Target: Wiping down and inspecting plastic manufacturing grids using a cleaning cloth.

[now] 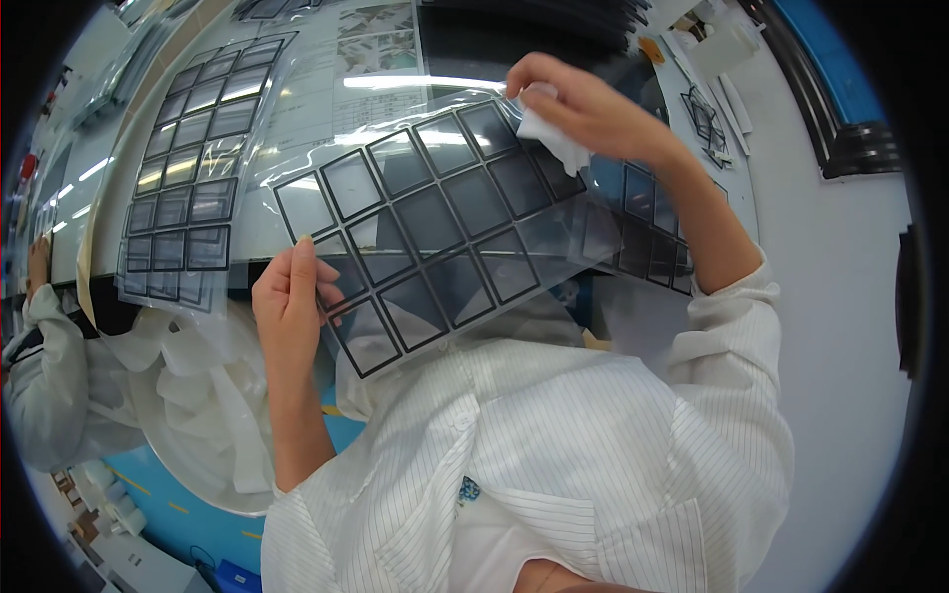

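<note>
Sheets of clear film with black square frames fill the middle of the view. One sheet [435, 222] is held up, tilted, in front of the person's chest and above the near edge of the table [316, 74]. The left hand [289, 301] grips its lower left corner, thumb on the front side and the other fingers closed behind the film. The right hand [583, 104] is at the upper right corner of the same sheet, its fingers closed on a folded white cloth [552, 138] that is pressed against the film.

A second sheet [193, 158] of the same kind lies flat on the table to the left, partly over printed papers [371, 44]. A third sheet [647, 232] lies under the right forearm, and the held sheet and the arm cover most of it. Dark trays [534, 25] are stacked at the far side of the table. Below the table on the left is a heap of crumpled white plastic [213, 395]. At the left rim is another person's sleeve [44, 385]; the hand above it is bent by the lens and hard to read. The small things at the upper right are perhaps more black frames, but they are too small to tell.
</note>
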Motion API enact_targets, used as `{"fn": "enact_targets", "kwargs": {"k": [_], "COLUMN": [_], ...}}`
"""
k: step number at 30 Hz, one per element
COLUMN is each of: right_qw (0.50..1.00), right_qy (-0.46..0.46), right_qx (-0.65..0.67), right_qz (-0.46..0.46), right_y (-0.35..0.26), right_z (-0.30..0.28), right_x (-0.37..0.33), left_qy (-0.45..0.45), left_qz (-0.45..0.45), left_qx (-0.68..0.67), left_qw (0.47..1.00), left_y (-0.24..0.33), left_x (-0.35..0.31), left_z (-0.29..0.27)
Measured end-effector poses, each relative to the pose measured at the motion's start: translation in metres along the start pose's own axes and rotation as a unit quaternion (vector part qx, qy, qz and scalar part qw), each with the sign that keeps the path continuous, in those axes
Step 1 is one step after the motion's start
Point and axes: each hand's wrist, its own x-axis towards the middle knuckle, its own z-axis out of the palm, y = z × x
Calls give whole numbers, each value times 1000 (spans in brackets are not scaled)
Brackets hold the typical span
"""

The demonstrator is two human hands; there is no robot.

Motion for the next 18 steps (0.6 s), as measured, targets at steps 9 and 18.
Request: {"fn": "enact_targets", "kwargs": {"k": [9,18], "right_qw": [962,971], "right_qy": [1,15], "right_qx": [-267,-215], "right_qz": [-60,-105], "right_y": [-38,-33], "right_z": [54,32], "right_x": [-21,-17], "left_qy": [12,21], "left_qz": [-16,40], "left_qx": [7,8], "left_qw": [1000,999], "left_y": [5,0], "left_x": [-4,-11], "left_z": [4,10]}}
